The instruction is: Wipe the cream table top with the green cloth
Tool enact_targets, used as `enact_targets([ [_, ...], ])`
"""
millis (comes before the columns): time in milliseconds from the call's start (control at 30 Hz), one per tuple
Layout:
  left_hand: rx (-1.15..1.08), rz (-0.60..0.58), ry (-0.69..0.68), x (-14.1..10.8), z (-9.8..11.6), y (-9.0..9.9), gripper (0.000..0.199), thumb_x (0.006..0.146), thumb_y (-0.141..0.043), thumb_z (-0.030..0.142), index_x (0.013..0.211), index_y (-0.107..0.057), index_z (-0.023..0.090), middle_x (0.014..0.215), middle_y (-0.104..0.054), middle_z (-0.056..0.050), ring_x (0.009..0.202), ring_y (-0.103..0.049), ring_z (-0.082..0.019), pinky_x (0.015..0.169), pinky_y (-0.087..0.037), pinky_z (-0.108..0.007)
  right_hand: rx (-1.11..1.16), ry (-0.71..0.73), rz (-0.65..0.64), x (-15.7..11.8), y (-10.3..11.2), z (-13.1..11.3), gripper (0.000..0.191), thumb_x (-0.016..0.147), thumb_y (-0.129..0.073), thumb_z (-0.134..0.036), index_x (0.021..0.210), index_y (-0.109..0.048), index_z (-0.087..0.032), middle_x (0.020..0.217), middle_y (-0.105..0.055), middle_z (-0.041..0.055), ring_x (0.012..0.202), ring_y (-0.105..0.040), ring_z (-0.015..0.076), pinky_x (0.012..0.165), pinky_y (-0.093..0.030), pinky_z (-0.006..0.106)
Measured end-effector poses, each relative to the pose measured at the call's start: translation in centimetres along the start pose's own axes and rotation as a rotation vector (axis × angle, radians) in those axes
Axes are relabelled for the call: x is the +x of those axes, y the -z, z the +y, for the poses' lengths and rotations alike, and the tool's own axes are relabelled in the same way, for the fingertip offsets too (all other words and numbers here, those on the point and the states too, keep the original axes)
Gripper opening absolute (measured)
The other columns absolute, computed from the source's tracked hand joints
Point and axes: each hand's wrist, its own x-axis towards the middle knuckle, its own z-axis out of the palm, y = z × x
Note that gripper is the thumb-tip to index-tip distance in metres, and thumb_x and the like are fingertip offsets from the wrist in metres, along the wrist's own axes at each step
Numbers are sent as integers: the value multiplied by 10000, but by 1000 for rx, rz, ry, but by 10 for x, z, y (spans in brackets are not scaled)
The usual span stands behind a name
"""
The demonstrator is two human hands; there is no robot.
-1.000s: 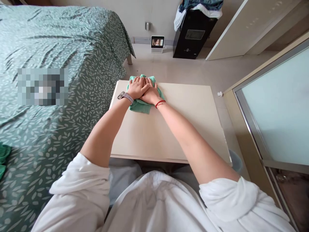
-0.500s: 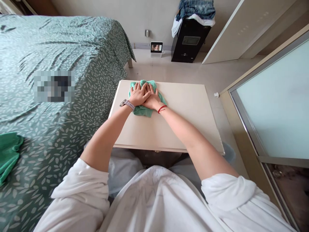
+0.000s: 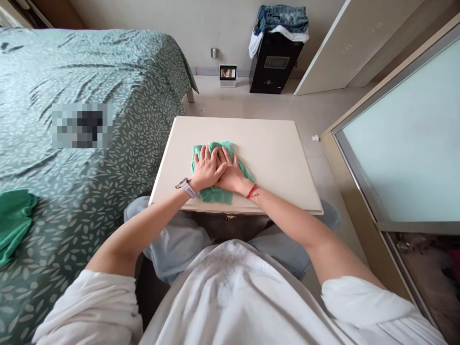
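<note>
A light green cloth [image 3: 218, 195] lies bunched on the cream top [image 3: 275, 158] of a low cabinet or table in front of me. My left hand [image 3: 206, 168], with a watch at the wrist, presses flat on the cloth, its fingers spread. Beside it, my right hand [image 3: 232, 175] also lies flat on the cloth, fingers stretched out, a red string at the wrist. The left thumb overlaps the back of the right hand. Part of the cloth is hidden under both palms.
To the left stands a bed [image 3: 143, 96] with a leaf-patterned cover and a darker green cloth [image 3: 16, 223]. Against the wall are a small screen [image 3: 227, 75] and a black cabinet [image 3: 271, 69] topped with folded jeans [image 3: 282, 18]. A framed glass panel [image 3: 409, 139] is on the right.
Both hands have slid the green cloth toward me, from the far edge of the cream top to nearer its front edge. The view has shifted slightly.
</note>
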Motion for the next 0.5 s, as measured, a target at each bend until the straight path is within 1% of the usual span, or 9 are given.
enact_targets([
  [67,-6,4,16,-26,10,-5,822,1110,-430,509,1783,-384,38,1886,-275,-299,1793,-197,-441,1434,-188,-690,-17,21,10,-26,-5,-6,999,1043,-611,-540,1861,-267,-81,1922,-203,241,1792,-150,487,1412,-191,748],
  [133,-22,16,20,-48,18,-9,822,1099,-462,529,1771,-413,59,1882,-296,-291,1792,-202,-442,1432,-204,-701,-28,50,15,-50,-8,-12,977,1043,-595,-526,1856,-287,-80,1919,-220,234,1793,-161,482,1414,-218,739],
  [233,-46,36,5,-69,25,-14,827,1074,-514,586,1743,-463,102,1874,-324,-281,1783,-232,-448,1423,-249,-716,-38,65,24,-74,-11,-17,974,1002,-624,-464,1857,-316,-116,1914,-256,211,1792,-188,475,1419,-249,725],
  [300,-50,30,2,-72,26,-16,834,1065,-527,599,1731,-475,101,1869,-337,-281,1779,-240,-459,1418,-267,-720,-40,60,23,-79,-12,-16,997,965,-657,-435,1858,-327,-139,1910,-283,198,1786,-209,480,1425,-247,720],
  [367,-48,12,-1,-68,26,-15,829,1067,-514,586,1725,-477,83,1869,-339,-280,1778,-236,-470,1416,-271,-725,-33,73,7,-76,-13,-12,1014,961,-667,-452,1857,-322,-127,1905,-295,207,1781,-214,494,1423,-240,731],
  [433,-51,10,-9,-58,25,-15,821,1073,-491,576,1718,-476,69,1869,-341,-279,1777,-235,-475,1414,-267,-731,-23,93,-11,-67,-12,-6,1021,974,-663,-500,1855,-320,-114,1905,-285,222,1781,-205,504,1417,-228,747],
  [500,-56,23,-14,-42,23,-15,822,1076,-475,584,1717,-470,69,1867,-346,-279,1774,-239,-477,1411,-261,-733,-16,97,-23,-53,-11,3,1037,973,-668,-539,1852,-323,-109,1912,-263,226,1785,-189,499,1421,-214,744],
])
